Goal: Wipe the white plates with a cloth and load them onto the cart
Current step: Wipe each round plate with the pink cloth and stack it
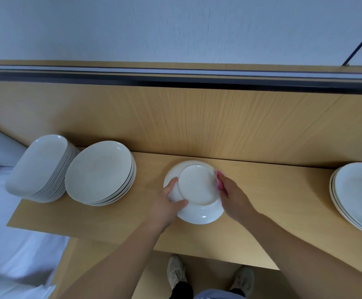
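Right hand (pixel 234 197): is pinching a pink cloth (pixel 219 180) in curled fingers and is pressing it onto the far right rim of the plate being wiped.
Left hand (pixel 167 201): is gripping the near left rim of the same plate, thumb lying across the upper face and fingers curling round the edge.
Held plate (pixel 197 190): round and white, it is lying between the two hands over the middle of the wooden counter (pixel 262 190). A raised inner ring is showing, so the underside is probably facing up. Whether it is resting on the counter cannot be told.
Governing relation: the unwiped face is lying to the left of and nearer than the cloth, so the wiping stroke is judged to be heading left and near, toward the steadying hand. The plate is round and is presenting no long axis.
Round stack (pixel 99 172): is standing left of the held plate, apart from it.
Oblong stack (pixel 37 167): is standing further left, just beside the round stack.
Oval stack (pixel 357 195): is standing at the right edge, partly cut off.
Counts: two hands, one cloth, one plate in hand, three stacks. About five rims are showing in the round stack, over ten in the oblong, and three or four in the oval.
Cart: is not showing, so the loading direction cannot be told.
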A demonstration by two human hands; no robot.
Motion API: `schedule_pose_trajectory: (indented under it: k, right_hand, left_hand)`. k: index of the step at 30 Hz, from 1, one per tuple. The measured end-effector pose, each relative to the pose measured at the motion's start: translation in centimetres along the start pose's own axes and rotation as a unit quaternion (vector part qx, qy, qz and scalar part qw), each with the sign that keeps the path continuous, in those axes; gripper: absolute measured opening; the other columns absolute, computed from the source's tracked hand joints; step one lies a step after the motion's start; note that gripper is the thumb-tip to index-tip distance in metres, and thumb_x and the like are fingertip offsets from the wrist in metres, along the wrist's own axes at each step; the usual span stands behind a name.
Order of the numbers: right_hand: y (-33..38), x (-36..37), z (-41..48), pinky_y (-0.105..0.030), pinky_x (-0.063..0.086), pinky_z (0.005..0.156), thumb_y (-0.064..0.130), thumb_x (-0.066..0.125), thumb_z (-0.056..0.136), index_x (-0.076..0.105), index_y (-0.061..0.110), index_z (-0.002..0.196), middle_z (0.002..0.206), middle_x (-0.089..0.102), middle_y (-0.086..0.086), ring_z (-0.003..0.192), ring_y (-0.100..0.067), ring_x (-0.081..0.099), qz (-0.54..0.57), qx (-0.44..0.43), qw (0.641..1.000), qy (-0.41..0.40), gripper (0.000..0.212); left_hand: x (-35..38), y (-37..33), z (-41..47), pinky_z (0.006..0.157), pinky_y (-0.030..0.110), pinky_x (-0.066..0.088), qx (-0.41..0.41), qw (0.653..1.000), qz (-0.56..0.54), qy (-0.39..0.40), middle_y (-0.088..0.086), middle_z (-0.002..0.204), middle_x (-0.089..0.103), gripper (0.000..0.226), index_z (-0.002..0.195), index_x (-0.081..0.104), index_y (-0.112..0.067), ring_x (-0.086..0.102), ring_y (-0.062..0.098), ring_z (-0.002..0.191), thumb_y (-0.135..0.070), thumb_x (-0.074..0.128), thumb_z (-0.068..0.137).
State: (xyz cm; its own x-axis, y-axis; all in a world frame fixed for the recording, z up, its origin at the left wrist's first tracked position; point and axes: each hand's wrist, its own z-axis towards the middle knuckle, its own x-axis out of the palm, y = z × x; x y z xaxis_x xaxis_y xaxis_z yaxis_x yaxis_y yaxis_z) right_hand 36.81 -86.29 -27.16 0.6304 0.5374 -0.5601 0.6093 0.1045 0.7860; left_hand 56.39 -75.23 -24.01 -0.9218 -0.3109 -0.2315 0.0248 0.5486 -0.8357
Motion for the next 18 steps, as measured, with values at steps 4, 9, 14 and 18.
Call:
schedule_pose_trajectory:
  k: [4, 9, 14, 18]
  right_hand:
    - [0.1, 2.2, -3.6, -0.026, 0.02, 0.117, 0.016, 0.04, 0.103, 0.035, 0.014, 0.148, 0.154, 0.032, 0.002, 0.141, -0.016, 0.03, -0.015, 0.001, 0.999, -0.049, 0.046]
    - [-0.2, 0.6, -2.9, -0.009, 0.014, 0.111, 0.007, 0.043, 0.1, 0.04, 0.012, 0.145, 0.152, 0.035, 0.001, 0.141, -0.013, 0.031, -0.003, -0.014, 1.0, -0.016, 0.045]
    - [0.0, -1.3, -1.4, 0.004, 0.009, 0.102, -0.001, 0.042, 0.097, 0.044, 0.011, 0.143, 0.15, 0.037, 0.004, 0.135, -0.002, 0.028, -0.021, -0.034, 0.999, 0.031, 0.047]
    - [0.6, -0.4, -2.1, 0.001, 0.013, 0.103, 0.003, 0.044, 0.098, 0.044, 0.013, 0.144, 0.15, 0.038, 0.003, 0.14, -0.011, 0.032, 0.017, 0.007, 1.0, -0.016, 0.047]
  left_hand:
    - [0.8, 0.4, -0.8, 0.095, 0.032, 0.049, 0.021, 0.999, 0.048, -0.006, -0.009, 0.132, 0.045, 0.076, 0.144, 0.033, -0.044, 0.049, 0.016, 0.116, -0.026, 0.073, 0.083]
    - [0.3, 0.1, -0.7, 0.093, 0.03, 0.046, 0.03, 0.996, 0.085, -0.009, -0.003, 0.133, 0.045, 0.069, 0.144, 0.038, -0.038, 0.047, 0.018, 0.117, -0.03, 0.072, 0.084]
    - [0.1, -0.7, -0.6, 0.089, 0.03, 0.045, 0.032, 0.996, 0.085, 0.005, -0.004, 0.13, 0.042, 0.07, 0.143, 0.038, -0.036, 0.044, 0.018, 0.115, -0.025, 0.073, 0.083]
    - [1.4, -0.7, -1.1, 0.084, 0.025, 0.042, 0.038, 0.996, 0.07, -0.026, -0.006, 0.125, 0.046, 0.067, 0.141, 0.04, -0.035, 0.046, 0.017, 0.112, -0.022, 0.072, 0.084]
